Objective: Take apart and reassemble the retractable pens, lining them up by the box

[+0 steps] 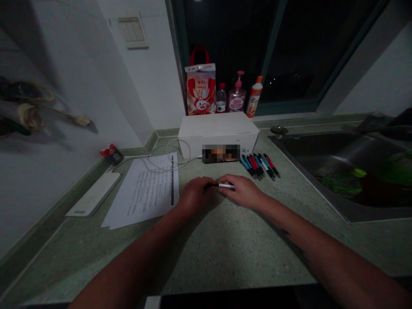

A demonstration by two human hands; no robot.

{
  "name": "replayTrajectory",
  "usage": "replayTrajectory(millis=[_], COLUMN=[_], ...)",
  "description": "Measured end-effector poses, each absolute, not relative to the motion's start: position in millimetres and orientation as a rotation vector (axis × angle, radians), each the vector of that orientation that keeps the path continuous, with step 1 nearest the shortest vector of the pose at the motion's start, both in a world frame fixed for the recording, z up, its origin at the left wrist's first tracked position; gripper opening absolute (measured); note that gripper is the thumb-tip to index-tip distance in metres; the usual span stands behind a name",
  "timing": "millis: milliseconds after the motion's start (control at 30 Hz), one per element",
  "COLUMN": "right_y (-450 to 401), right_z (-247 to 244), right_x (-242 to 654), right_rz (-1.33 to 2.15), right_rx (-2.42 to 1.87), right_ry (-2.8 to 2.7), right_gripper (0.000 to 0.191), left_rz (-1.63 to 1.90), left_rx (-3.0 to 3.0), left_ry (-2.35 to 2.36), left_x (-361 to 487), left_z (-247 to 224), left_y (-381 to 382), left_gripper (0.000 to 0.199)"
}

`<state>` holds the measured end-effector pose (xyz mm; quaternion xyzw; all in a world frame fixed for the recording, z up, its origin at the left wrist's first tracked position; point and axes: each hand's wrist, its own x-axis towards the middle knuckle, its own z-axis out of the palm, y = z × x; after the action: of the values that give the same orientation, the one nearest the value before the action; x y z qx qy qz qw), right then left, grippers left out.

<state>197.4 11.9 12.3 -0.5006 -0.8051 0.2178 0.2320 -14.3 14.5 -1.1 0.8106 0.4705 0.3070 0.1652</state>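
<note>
My left hand (195, 196) and my right hand (243, 192) meet over the speckled green countertop (225, 249). Between them is a slim black-and-white pen (223, 185). My left fingers close around its dark end, and my right fingers pinch its white barrel. Several blue, red and black pens (259, 166) lie side by side just beyond my right hand. A printed paper sheet (144, 189) lies to the left of my left hand, almost touching it.
A white box (217, 133) with a cable (170, 154) stands against the back wall, below a window holding bottles and a red-handled bag (200, 86). A steel sink (341, 171) is set into the counter on the right. A pale flat board (94, 194) lies at the left.
</note>
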Motion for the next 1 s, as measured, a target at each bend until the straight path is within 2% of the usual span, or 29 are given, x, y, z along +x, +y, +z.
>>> replayTrajectory(millis=[267, 467, 667, 767, 1000], right_y=[11.7, 12.5, 11.8, 12.1, 12.7], right_z=[11.9, 13.5, 13.4, 14.4, 16.4], right_x=[199.6, 196.7, 194.6, 195.6, 197.6], right_rz=[0.617, 0.637, 0.650, 0.610, 0.518], right_rx=[-1.349, -1.390, -1.412, -1.430, -1.464], right_ry=[-2.278, -2.330, -2.321, -2.312, -2.316], right_gripper=[0.011, 0.028, 0.026, 0.025, 0.025], left_rz=[0.902, 0.979, 1.030, 1.069, 1.068], left_rx=[2.348, 2.388, 2.309, 2.134, 1.952], left_ry=[1.247, 1.237, 1.091, 1.171, 1.293], left_x=[-17.7, -16.8, -15.3, -13.8, -14.7], left_z=[0.6, -5.3, -6.9, -3.7, 0.1], left_y=[14.4, 14.4, 15.0, 12.7, 16.0], left_gripper=[0.018, 0.017, 0.016, 0.024, 0.008])
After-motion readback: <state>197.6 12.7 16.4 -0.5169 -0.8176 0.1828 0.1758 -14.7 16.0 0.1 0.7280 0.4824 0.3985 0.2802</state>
